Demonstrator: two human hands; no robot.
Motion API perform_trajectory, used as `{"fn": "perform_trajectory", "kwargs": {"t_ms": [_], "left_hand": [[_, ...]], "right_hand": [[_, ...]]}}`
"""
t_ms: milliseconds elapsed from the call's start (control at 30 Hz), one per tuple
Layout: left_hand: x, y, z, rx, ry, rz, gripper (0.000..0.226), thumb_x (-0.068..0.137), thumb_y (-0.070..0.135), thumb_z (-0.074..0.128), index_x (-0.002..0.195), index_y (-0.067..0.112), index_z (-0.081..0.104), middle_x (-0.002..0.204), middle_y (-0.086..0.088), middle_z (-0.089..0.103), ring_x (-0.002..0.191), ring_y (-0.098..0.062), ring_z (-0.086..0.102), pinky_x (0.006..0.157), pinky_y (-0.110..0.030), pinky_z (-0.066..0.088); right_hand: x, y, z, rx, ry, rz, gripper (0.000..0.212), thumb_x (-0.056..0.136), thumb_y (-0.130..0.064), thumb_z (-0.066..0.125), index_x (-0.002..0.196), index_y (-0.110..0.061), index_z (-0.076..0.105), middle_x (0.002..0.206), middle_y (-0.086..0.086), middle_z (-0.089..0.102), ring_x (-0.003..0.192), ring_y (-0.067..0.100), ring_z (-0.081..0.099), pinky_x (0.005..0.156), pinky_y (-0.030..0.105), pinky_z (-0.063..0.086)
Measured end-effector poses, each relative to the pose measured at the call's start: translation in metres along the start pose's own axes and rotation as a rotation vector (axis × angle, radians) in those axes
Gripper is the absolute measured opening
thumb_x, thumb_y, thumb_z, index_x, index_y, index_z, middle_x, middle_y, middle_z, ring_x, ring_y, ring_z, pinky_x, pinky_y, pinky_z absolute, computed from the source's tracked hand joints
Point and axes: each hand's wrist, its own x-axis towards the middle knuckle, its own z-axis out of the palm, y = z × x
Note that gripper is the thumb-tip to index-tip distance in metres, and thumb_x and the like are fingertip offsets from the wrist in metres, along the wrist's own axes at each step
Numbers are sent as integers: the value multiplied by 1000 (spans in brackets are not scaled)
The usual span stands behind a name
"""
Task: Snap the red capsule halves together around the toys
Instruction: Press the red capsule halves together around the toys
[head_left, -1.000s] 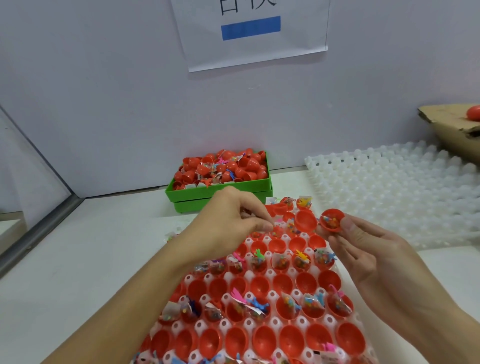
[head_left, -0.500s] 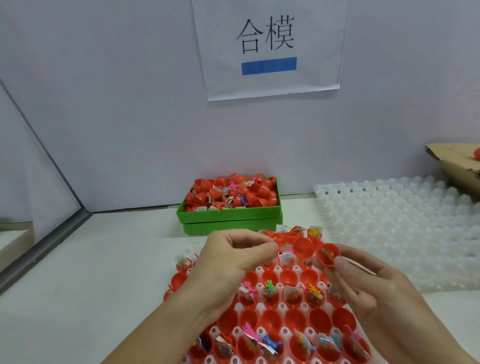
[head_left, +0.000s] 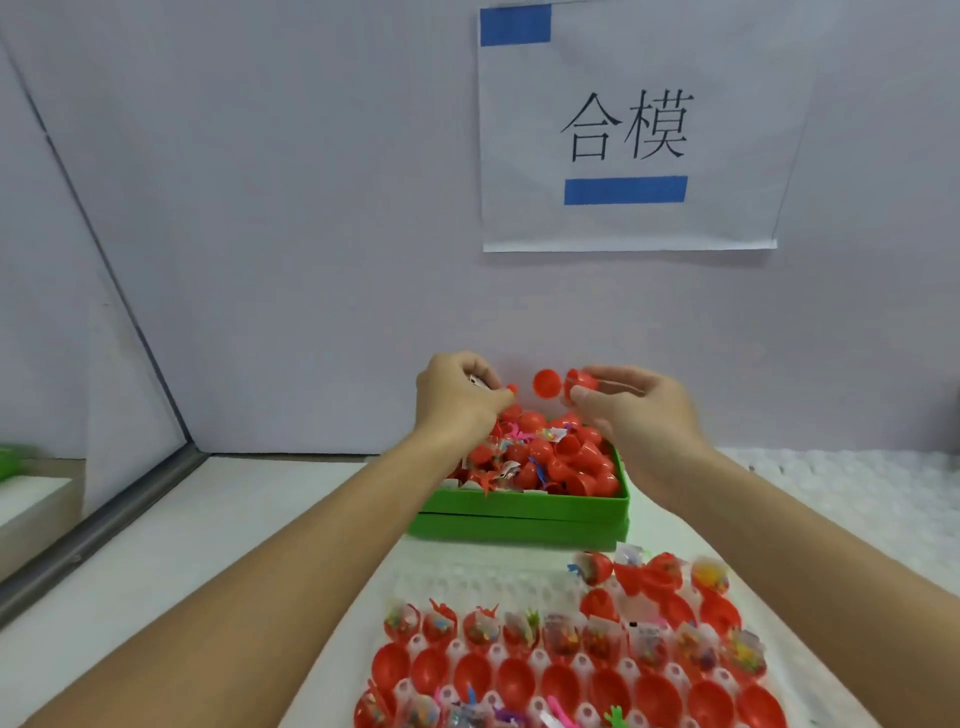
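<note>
Above the green plastic bin (head_left: 519, 506) of red capsules, the right hand (head_left: 631, 410) pinches a hinged red capsule (head_left: 563, 384) hanging open; the left hand (head_left: 457, 395) grips something small. Closing looks next: fold the halves and squeeze.

Red capsule halves (head_left: 546, 383); green tray (head_left: 519, 506)

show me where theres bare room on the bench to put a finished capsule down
Bare white bench lies left of the green tray and the white cell tray, out to the metal strip. A few empty cells sit along that cell tray's far edge. Crowded: the green tray, heaped with red capsules, and the filled cell rows.
</note>
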Motion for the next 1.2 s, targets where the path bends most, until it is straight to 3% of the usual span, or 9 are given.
{"fn": "perform_trajectory", "kwargs": {"t_ms": [100,233,333,433,533,700,833,1000,1200], "left_hand": [[26,-9,15,126,-90,28,10,81,7,75,74,12,70,73,4,63,68,-10,58,53,-10,39],[41,-24,24,225,-186,16,37,93,12,64,59,0,63,55,-5,50,43,-11,41,62,-19,44],[44,-30,24,255,-173,35,22,92,8,68,73,0,76,70,-3,65,59,-7,56,77,-19,49],[46,-34,21,217,-79,61,17,87,-4,69,93,10,78,96,-3,72,81,-8,60,78,-15,46],[44,-36,17,175,-59,54,23,87,-4,69,78,17,71,96,-9,70,87,-22,67,80,-29,56],[41,-41,17,224,-83,82,30,88,-13,56,94,16,61,101,-15,65,60,-25,64,43,-18,44],[39,-39,19,263,-77,126,27,88,-9,55,82,13,70,90,-5,68,82,-15,63,73,-21,50],[36,-35,21,289,-205,122,25,94,12,51,76,17,68,80,-1,57,59,-13,52,52,-3,42],[8,-20,4,267,-103,252,18,96,16,61,96,10,77,102,-1,75,92,-8,61,86,-16,40]], "right_hand": [[31,5,15,-321,-21,-178,32,78,5,77,97,-19,69,93,0,72,80,9,68,74,22,55],[53,14,23,-674,-151,-309,37,75,15,70,95,-17,68,93,1,71,83,16,69,77,33,60],[58,18,23,-821,-226,-378,37,75,18,63,96,-12,71,90,1,69,84,19,67,74,35,59],[60,16,22,-819,-181,-443,41,76,20,61,96,-15,71,88,-4,67,82,12,66,70,27,58],[57,17,20,-900,-262,-467,43,75,20,59,95,-15,72,89,-1,68,85,16,65,72,28,58],[57,21,14,-914,-234,-479,41,75,18,61,100,-13,73,95,3,69,88,19,65,78,34,59],[55,21,9,-1012,-307,-433,43,74,15,60,105,-13,73,96,5,70,89,21,65,77,32,57],[48,8,2,-1080,-363,-420,60,77,11,53,130,-16,62,134,5,61,127,19,53,99,24,44],[12,-13,-36,-938,-243,-478,46,91,6,50,125,-19,66,124,-6,65,116,9,59,99,22,47]]}}
